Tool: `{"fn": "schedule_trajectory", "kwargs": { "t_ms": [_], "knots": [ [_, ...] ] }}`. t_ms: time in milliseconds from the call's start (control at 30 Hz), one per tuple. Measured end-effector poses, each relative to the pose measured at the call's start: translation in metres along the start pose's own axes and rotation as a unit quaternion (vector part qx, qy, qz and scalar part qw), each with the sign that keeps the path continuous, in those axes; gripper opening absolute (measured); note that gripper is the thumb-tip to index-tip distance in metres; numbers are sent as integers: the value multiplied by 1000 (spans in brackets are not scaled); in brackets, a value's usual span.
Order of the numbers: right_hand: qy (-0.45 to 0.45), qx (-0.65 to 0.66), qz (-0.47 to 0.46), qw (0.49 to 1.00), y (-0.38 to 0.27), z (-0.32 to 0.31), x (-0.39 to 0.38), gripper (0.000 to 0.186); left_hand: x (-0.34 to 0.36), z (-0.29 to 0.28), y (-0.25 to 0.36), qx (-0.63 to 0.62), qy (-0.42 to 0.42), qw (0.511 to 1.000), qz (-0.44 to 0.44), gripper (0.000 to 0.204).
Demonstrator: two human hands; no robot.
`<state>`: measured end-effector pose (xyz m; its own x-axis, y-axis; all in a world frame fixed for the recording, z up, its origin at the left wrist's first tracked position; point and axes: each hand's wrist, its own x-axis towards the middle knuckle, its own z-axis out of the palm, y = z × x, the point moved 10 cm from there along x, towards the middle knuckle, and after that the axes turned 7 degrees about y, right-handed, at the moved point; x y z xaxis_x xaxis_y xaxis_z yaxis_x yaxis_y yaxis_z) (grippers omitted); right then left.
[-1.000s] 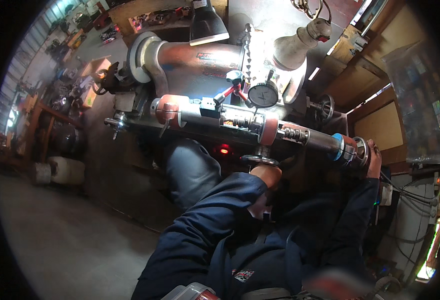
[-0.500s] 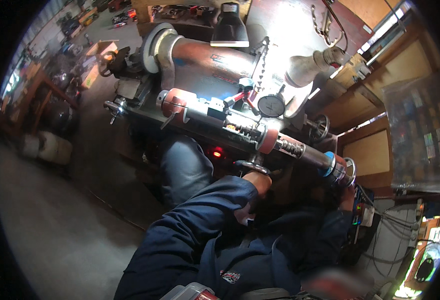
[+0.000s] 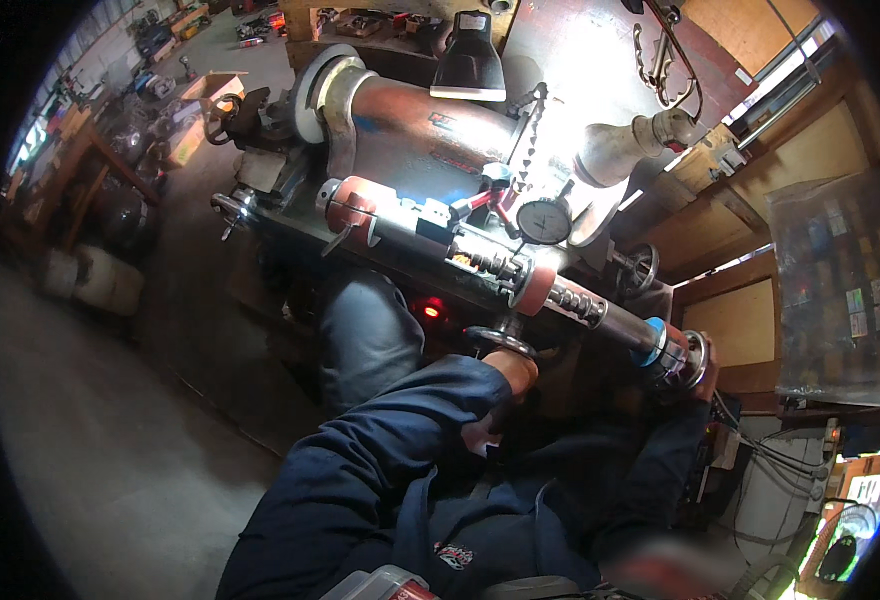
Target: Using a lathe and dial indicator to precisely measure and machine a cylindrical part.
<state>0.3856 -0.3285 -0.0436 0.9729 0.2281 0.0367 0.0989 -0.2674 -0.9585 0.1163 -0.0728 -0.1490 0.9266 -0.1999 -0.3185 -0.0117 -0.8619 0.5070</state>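
My left hand (image 3: 516, 370) is closed at a shiny metal handwheel (image 3: 503, 342) on the front of the machine; its fingers are partly hidden by the wheel. At the machine's right end, my right hand (image 3: 706, 372) curls round the rim of another metal handwheel (image 3: 697, 360). Beside this wheel are a blue collar and a red collar. From there a long steel shaft (image 3: 624, 332) with a coil-like middle runs up leftward to a red collar (image 3: 358, 205). A round dial gauge (image 3: 544, 220) stands just behind the shaft, next to a red clamp-like arm (image 3: 480, 200).
Behind the shaft lie a thick brownish cylinder (image 3: 430, 112) and a black lamp head (image 3: 468, 62). A third handwheel (image 3: 640, 266) sits behind the right half. My knee (image 3: 370, 325) is close to the machine's front. Cables (image 3: 775, 455) hang at the right.
My right hand has moved up along the outer rim of the end handwheel. My left hand stays at its wheel. The whole view has shifted slightly.
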Motion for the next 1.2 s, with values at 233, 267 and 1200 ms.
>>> {"fn": "schedule_trajectory", "kwargs": {
  "t_ms": [233,267,1200],
  "knots": [
    [-37,-59,-82,994,-13,-1,-66,27,10,29,-24,-71,-5,995,-63,35],
    [-49,-65,-91,992,-13,3,-74,27,10,38,-28,-86,-28,994,-65,35],
    [62,49,-22,997,7,-19,-88,30,2,14,-13,-69,27,997,-29,29]
  ]
}}
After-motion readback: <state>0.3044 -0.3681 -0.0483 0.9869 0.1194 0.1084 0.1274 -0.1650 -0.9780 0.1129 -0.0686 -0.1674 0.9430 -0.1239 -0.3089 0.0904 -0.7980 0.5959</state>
